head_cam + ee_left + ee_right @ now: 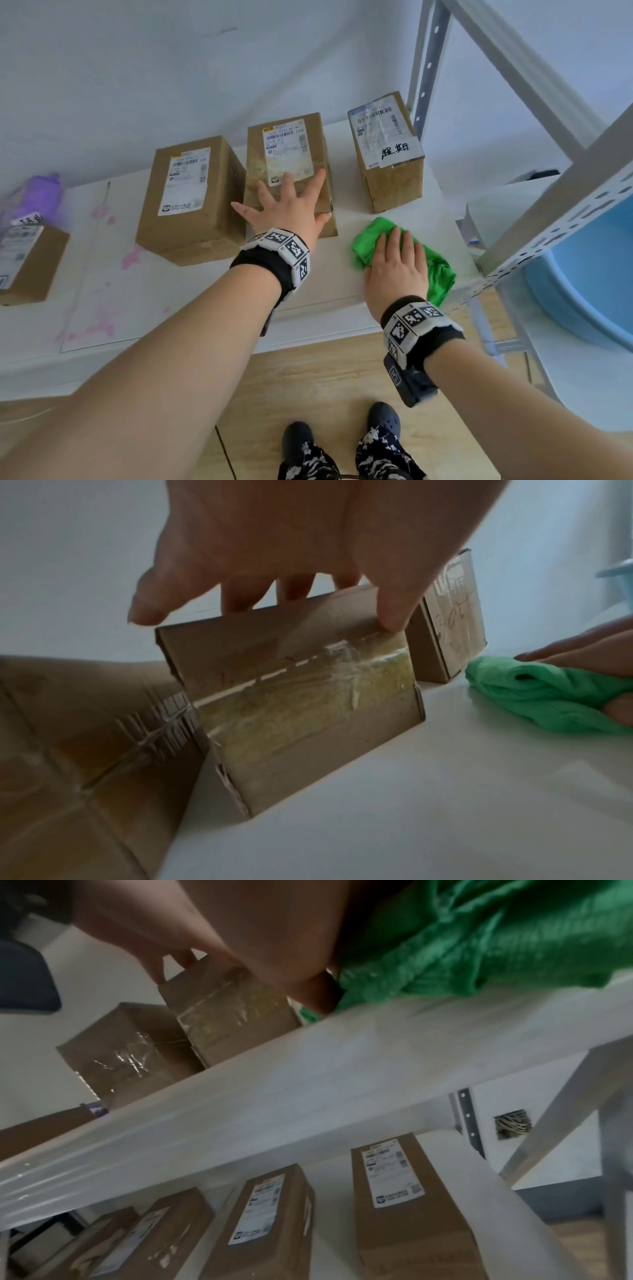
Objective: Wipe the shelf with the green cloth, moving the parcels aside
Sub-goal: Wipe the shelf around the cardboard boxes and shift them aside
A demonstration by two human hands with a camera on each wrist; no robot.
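Observation:
Three cardboard parcels stand on the white shelf [191,308]. My left hand [284,205] lies spread on top of the middle parcel [291,137], its thumb against the parcel's front right corner; the left wrist view shows that parcel [294,696] with the thumb tip at its top edge. The left parcel [191,202] stands close beside it and the right parcel [387,154] stands apart. My right hand [397,263] presses the bunched green cloth [442,274] onto the shelf in front of the right parcel, fingers flat on top, thumb tucked against the cloth [534,693].
Another parcel [27,260] and a purple item [37,195] sit at the far left. Pink stains [130,257] mark the shelf. Grey metal uprights [424,68] frame the right end, with a blue tub [589,274] beyond. Several parcels [404,1191] fill the lower shelf.

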